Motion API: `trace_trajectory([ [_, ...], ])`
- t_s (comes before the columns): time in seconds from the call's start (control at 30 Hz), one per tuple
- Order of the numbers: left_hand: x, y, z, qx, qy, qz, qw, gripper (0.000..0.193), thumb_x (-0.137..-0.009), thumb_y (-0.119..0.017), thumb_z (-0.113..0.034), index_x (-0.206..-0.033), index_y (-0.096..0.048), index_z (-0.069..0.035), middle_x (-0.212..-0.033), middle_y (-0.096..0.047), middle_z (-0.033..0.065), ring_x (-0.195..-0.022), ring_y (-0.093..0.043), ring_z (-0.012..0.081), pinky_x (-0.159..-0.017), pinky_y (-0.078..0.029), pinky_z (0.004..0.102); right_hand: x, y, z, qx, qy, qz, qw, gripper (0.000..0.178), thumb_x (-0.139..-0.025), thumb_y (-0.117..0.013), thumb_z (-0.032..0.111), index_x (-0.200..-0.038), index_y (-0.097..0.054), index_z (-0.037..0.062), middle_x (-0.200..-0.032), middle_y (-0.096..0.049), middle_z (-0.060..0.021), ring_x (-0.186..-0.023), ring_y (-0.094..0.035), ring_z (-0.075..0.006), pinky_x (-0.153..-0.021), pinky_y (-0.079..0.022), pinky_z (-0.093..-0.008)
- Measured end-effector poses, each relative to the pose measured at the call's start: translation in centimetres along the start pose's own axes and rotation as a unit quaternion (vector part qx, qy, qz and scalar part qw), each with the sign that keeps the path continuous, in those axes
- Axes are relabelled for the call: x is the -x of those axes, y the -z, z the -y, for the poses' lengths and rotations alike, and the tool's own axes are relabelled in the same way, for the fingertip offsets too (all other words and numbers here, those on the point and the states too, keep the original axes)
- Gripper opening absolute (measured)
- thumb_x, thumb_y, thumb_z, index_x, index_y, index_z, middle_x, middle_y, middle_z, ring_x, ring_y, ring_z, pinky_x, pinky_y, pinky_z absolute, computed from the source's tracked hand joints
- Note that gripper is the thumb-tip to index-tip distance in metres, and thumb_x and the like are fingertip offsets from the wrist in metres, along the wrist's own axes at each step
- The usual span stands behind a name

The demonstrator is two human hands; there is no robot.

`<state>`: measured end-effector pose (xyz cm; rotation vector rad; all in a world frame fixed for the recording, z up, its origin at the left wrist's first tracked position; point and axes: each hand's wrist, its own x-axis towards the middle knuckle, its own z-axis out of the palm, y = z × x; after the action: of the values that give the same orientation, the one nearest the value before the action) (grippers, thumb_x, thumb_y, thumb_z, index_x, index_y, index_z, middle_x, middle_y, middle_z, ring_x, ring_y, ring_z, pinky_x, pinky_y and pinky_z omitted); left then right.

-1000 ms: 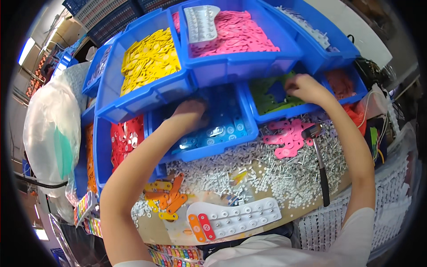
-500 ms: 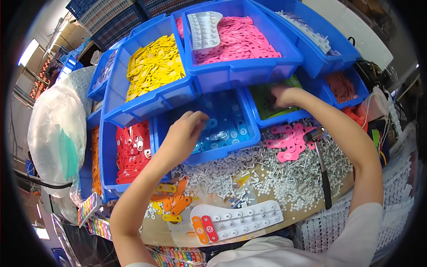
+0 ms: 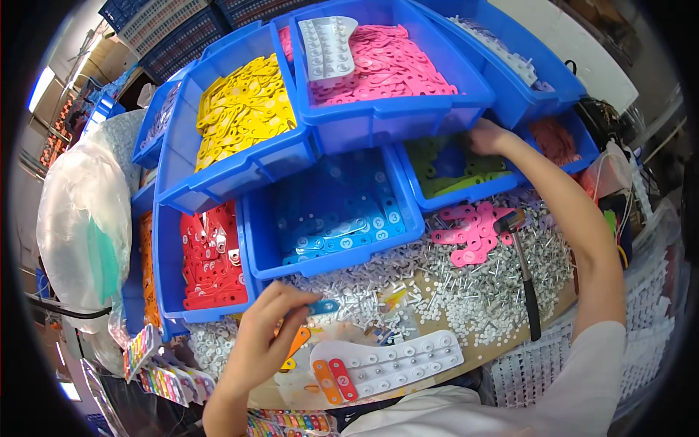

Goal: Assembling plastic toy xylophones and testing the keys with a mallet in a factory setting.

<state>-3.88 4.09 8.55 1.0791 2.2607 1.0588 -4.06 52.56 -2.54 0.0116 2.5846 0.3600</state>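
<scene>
Holding a small flat blue plastic strip [image 3: 325, 307] by its end, the fingers and thumb of the left hand [image 3: 271, 333] are pinched together. That hand is just to the left of the wavy white plastic board with rows of round bumps [image 3: 400, 364], and the blue strip is a bit past the board's left end, not touching it. The board lies on the tan table [image 3: 477, 352], close to the person. On its left end sit a flat orange strip [image 3: 327, 382] and a flat red strip [image 3: 343, 379], side by side.

The right hand [image 3: 486, 138] is far past the board, to its right, at a blue plastic bin [image 3: 466, 195] of flat green strips [image 3: 473, 180]. Its fingertips are hard to see, so I cannot tell if it grips anything.

Straight past the board is a blue bin [image 3: 349, 258] with more blue strips. To the board's right lie a hammer with a black handle [image 3: 531, 295] and, farther away, a pile of bright pink strips [image 3: 477, 233].
</scene>
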Motion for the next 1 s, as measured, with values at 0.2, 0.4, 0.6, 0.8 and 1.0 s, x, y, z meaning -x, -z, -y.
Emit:
trace_trajectory([
  [0.2, 2.1, -0.8, 1.1, 0.099, 0.082, 0.002, 0.992, 0.023, -0.09, -0.053, 0.007, -0.11, -0.063, 0.003, -0.098, -0.058, 0.0072, -0.08, -0.059, 0.0113, -0.069, -0.048, 0.0223, 4.5, -0.4, 1.1, -0.233, -0.025, -0.156, 0.96, 0.035, -0.067, -0.067, 0.005, -0.102, -0.066, 0.0053, -0.105, -0.065, -0.0204, -0.1, -0.062, -0.0362, -0.087, -0.051, -0.0434],
  [0.4, 4.4, -2.7, 2.5, 0.255, 0.14, -0.089, 0.953, 0.024, -0.092, -0.055, 0.004, -0.116, -0.057, 0.006, -0.105, -0.063, 0.0109, -0.088, -0.064, 0.0129, -0.073, -0.051, 0.0238, 9.7, 1.9, 1.6, -0.343, -0.031, -0.249, 0.905, 0.032, -0.074, -0.063, -0.001, -0.106, -0.065, -0.001, -0.094, -0.069, -0.0176, -0.085, -0.069, -0.0251, -0.076, -0.053, -0.0329],
  [0.6, 7.7, -4.7, 3.8, 0.35, 0.185, -0.14, 0.907, 0.028, -0.089, -0.059, 0.006, -0.117, -0.057, 0.006, -0.103, -0.065, 0.0129, -0.087, -0.067, 0.0157, -0.076, -0.054, 0.0272, 15.8, 2.6, 8.8, -0.672, -0.126, -0.435, 0.585, 0.02, -0.094, -0.059, 0.008, -0.111, -0.062, -0.0028, -0.098, -0.067, -0.0071, -0.092, -0.064, -0.0149, -0.082, -0.054, -0.0266],
  [0.8, 9.0, -6.7, 3.3, 0.334, 0.173, -0.077, 0.923, 0.038, -0.087, -0.065, 0.003, -0.124, -0.058, 0.001, -0.118, -0.061, 0.0124, -0.1, -0.065, 0.0188, -0.085, -0.053, 0.0294, 21.4, 1.3, 21.4, -0.76, -0.073, -0.259, 0.591, 0.014, -0.09, -0.061, 0.004, -0.103, -0.06, 0.0, -0.091, -0.062, -0.0021, -0.082, -0.058, -0.0102, -0.075, -0.047, -0.0244],
  [1.0, 10.9, -7.4, 3.4, -0.05, -0.021, -0.185, 0.981, 0.03, -0.077, -0.07, 0.007, -0.106, -0.07, 0.0, -0.106, -0.066, 0.0144, -0.09, -0.066, 0.0239, -0.075, -0.053, 0.0291, 20.9, 3.0, 29.2, -0.669, 0.021, -0.164, 0.725, 0.012, -0.085, -0.066, 0.004, -0.096, -0.065, 0.0004, -0.091, -0.063, -0.0049, -0.081, -0.059, -0.0115, -0.075, -0.047, -0.0255],
])
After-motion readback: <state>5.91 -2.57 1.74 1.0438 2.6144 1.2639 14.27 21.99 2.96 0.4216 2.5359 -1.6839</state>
